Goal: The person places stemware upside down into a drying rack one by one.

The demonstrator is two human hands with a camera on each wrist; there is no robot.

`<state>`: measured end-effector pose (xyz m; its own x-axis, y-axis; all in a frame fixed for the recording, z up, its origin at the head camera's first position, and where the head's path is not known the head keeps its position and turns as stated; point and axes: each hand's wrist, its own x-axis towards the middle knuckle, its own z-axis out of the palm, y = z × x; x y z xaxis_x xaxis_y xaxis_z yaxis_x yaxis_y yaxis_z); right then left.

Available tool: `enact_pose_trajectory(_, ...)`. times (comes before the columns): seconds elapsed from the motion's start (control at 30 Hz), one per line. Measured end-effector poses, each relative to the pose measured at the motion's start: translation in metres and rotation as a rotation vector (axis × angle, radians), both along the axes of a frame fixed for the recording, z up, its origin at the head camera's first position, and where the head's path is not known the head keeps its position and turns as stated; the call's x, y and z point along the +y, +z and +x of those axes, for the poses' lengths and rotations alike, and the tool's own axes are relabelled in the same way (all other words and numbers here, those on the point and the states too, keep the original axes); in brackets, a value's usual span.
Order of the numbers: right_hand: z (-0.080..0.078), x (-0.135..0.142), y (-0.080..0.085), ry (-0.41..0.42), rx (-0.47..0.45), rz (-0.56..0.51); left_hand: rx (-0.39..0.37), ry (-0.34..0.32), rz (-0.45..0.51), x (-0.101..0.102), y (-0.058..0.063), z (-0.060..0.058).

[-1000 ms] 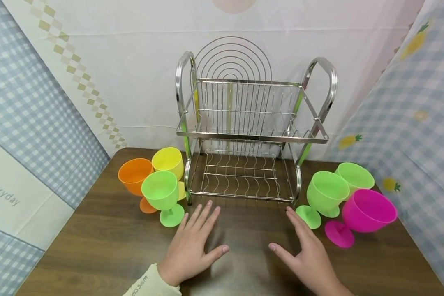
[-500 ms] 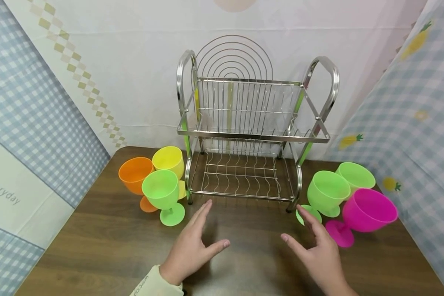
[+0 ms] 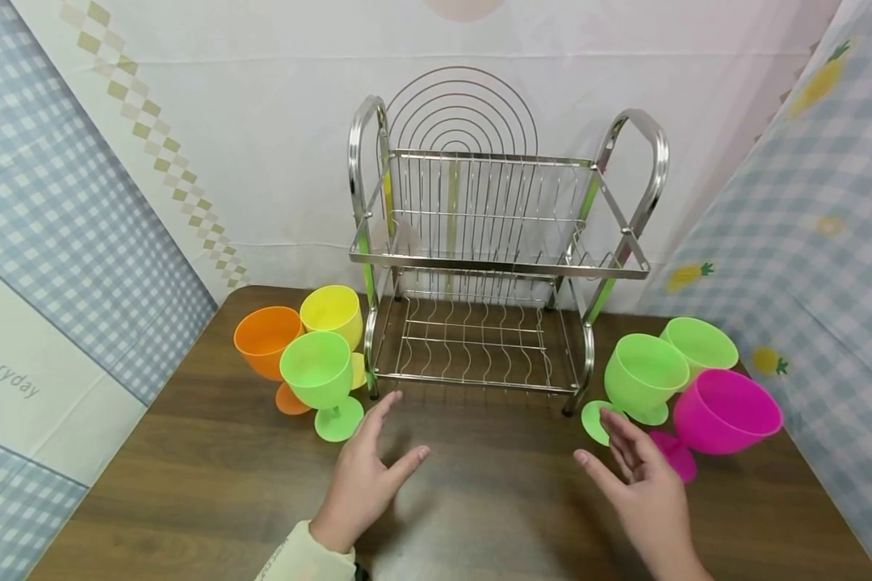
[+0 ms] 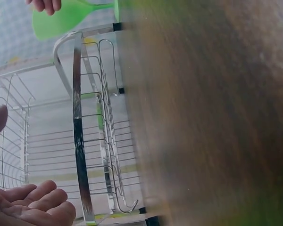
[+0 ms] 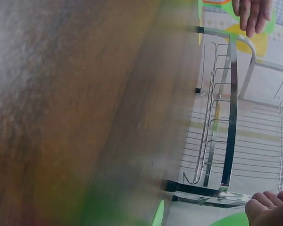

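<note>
My left hand (image 3: 363,480) hovers over the table, thumb and fingers apart, holding nothing. Nearest to it is a light green goblet (image 3: 316,373), with an orange goblet (image 3: 267,345) and a yellow goblet (image 3: 333,317) behind. My right hand (image 3: 650,492), fingers loosely bent and grasping nothing, is beside the right group. That group has a front green goblet (image 3: 643,378), a rear green goblet (image 3: 703,345) and a magenta goblet (image 3: 727,413). In the head view its fingers partly cover the feet of the magenta and front green goblets; I cannot tell whether they touch.
A two-tier metal dish rack (image 3: 500,266) stands at the back centre, between the two goblet groups. The brown wooden table (image 3: 480,500) stretches in front of it. A white cloth (image 3: 283,153) hangs behind, with checked cloth (image 3: 807,274) along the right side.
My right hand has moved right, towards the green and magenta goblets, and its fingers have bent more. The left hand has shifted slightly left and turned edge-on. The goblets and rack stay in place.
</note>
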<state>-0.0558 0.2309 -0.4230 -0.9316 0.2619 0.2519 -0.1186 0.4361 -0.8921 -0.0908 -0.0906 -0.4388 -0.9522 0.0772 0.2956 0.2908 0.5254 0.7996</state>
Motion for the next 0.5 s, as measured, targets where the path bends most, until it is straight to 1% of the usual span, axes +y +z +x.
enact_pose_trajectory(0.1, -0.001, 0.003, 0.000, -0.009, -0.010, -0.046, -0.016, 0.005, 0.011, -0.001, 0.001, 0.000)
enact_pose_trajectory(0.23, -0.004, 0.006, -0.001, -0.034, -0.031, -0.194, -0.031, 0.018, 0.017, -0.002, 0.001, -0.001)
enact_pose_trajectory(0.33, -0.006, 0.009, -0.002, -0.065, -0.052, -0.292, -0.025, 0.024, 0.016, -0.003, 0.000, -0.001)
enact_pose_trajectory(0.4, -0.008, 0.010, -0.003, -0.093, -0.072, -0.321, -0.006, 0.024, 0.007, -0.003, -0.001, -0.002)
enact_pose_trajectory(0.5, -0.009, 0.012, -0.004, -0.135, -0.112, -0.331, 0.028, 0.024, 0.005, -0.004, -0.004, -0.004)
